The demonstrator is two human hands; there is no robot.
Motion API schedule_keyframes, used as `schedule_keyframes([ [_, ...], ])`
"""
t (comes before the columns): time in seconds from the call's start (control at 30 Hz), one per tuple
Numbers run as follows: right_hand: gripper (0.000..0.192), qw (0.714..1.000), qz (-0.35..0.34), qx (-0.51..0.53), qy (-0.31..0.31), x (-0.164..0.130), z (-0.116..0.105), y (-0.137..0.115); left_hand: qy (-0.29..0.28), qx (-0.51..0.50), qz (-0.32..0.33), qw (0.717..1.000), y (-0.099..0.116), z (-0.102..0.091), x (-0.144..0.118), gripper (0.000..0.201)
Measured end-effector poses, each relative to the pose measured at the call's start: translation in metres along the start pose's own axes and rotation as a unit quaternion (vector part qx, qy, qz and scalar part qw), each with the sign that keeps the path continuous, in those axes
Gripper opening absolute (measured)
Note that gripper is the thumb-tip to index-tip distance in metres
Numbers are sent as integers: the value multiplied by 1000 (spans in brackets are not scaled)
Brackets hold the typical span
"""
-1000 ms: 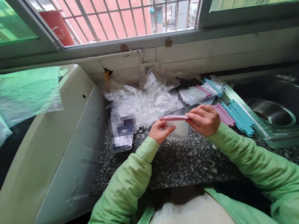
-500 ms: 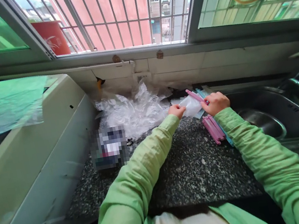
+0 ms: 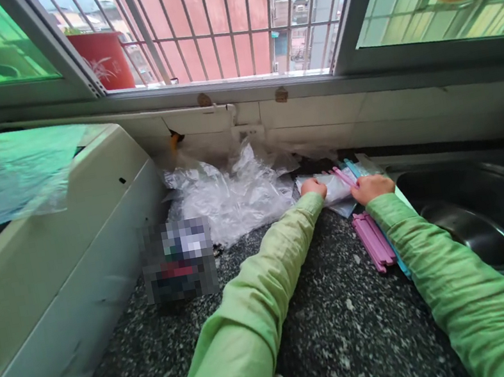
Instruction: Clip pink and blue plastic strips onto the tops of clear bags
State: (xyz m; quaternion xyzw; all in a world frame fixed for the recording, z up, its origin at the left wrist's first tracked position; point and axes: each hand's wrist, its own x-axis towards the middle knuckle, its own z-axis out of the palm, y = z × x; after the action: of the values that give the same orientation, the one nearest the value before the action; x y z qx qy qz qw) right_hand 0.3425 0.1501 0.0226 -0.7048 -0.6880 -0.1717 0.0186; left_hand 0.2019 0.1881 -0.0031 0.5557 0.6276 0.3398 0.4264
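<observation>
Both arms in green sleeves reach to the back of the speckled counter (image 3: 321, 306). My left hand (image 3: 314, 188) grips the left edge of a small clear bag (image 3: 332, 186) that has a pink clip (image 3: 342, 176) along its top. My right hand (image 3: 371, 187) holds the bag's right end at the clip. The bag lies low on a pile of similar clipped bags (image 3: 350, 168) by the wall. Loose pink clips (image 3: 376, 248) lie just under my right wrist, with blue clips (image 3: 399, 261) beside them.
Crumpled clear plastic (image 3: 228, 196) is heaped at the back left of the counter. A blurred object (image 3: 177, 260) sits in front of it. A white appliance (image 3: 72, 246) borders the left, a steel sink (image 3: 473, 227) the right. A barred window (image 3: 222, 18) runs above.
Both hands have carried the clipped bag from in front of my chest out to the pile by the wall and lowered it there. My view has leaned forward.
</observation>
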Motion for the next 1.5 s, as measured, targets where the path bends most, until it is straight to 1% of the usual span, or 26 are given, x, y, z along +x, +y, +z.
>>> schedule_keyframes([
  [0.07, 37, 1000, 9, -9, -20, 1, 2, -1, 5, 23, -8, 1000, -1, 1, 1, 11],
  [0.13, 38, 998, 17, -10, -62, 3, 0, -2, 6, 43, -11, 999, 0, -1, -1, 13],
  [0.23, 39, 993, 24, -7, -113, 7, -5, -2, 3, 56, -4, 998, 6, -11, -9, 20],
  [0.3, 39, 992, 23, -11, -120, 10, -9, -2, 1, 62, 13, 998, 13, -23, -17, 25],
  [0.37, 38, 995, 12, -21, -93, 12, -13, -4, -10, 73, 43, 996, 20, -39, -26, 28],
  [0.43, 37, 998, -3, -32, -51, 15, -18, -9, -35, 90, 76, 992, 26, -61, -34, 24],
  [0.5, 35, 999, -21, -35, -20, 18, -26, -19, -52, 112, 107, 987, 28, -88, -40, 17],
  [0.53, 35, 999, -32, -30, -12, 20, -31, -26, -43, 132, 125, 982, 28, -104, -41, 16],
  [0.6, 34, 998, -63, -9, 1, 25, -41, -44, 6, 182, 148, 972, 22, -138, -40, 17],
  [0.67, 32, 995, -94, 16, 18, 31, -52, -67, 56, 245, 131, 959, 12, -171, -35, 22],
  [0.73, 31, 991, -125, 41, 32, 39, -62, -94, 94, 314, 99, 939, 1, -199, -25, 29],
  [0.77, 30, 990, -130, 52, 32, 43, -66, -108, 102, 355, 78, 926, -4, -209, -19, 32],
  [0.83, 30, 986, -143, 78, 27, 52, -73, -136, 108, 424, 56, 898, -12, -222, -8, 38],
  [0.9, 30, 984, -146, 99, 24, 62, -76, -163, 106, 468, 49, 876, -17, -226, 3, 43],
  [1.0, 36, 982, -143, 108, 55, 75, -73, -195, 99, 495, 54, 862, -20, -222, 15, 44],
  [1.07, 36, 979, -154, 109, 74, 83, -70, -210, 95, 501, 64, 858, -21, -219, 21, 35],
  [1.13, 28, 976, -171, 113, 80, 89, -67, -218, 92, 505, 78, 855, -20, -218, 24, 27],
  [1.17, 24, 974, -178, 114, 80, 90, -67, -220, 92, 507, 86, 853, -19, -219, 24, 27],
  [1.27, 23, 970, -189, 118, 92, 86, -73, -214, 100, 508, 118, 847, -14, -223, 16, 28],
  [1.33, 22, 962, -208, 122, 126, 74, -80, -202, 116, 501, 161, 842, -9, -226, 2, 29],
  [1.4, 19, 945, -245, 125, 179, 51, -87, -187, 135, 488, 221, 834, -6, -228, -20, 27],
  [1.5, 21, 907, -291, 153, 264, 1, -94, -160, 159, 467, 312, 812, -7, -229, -62, 25],
])
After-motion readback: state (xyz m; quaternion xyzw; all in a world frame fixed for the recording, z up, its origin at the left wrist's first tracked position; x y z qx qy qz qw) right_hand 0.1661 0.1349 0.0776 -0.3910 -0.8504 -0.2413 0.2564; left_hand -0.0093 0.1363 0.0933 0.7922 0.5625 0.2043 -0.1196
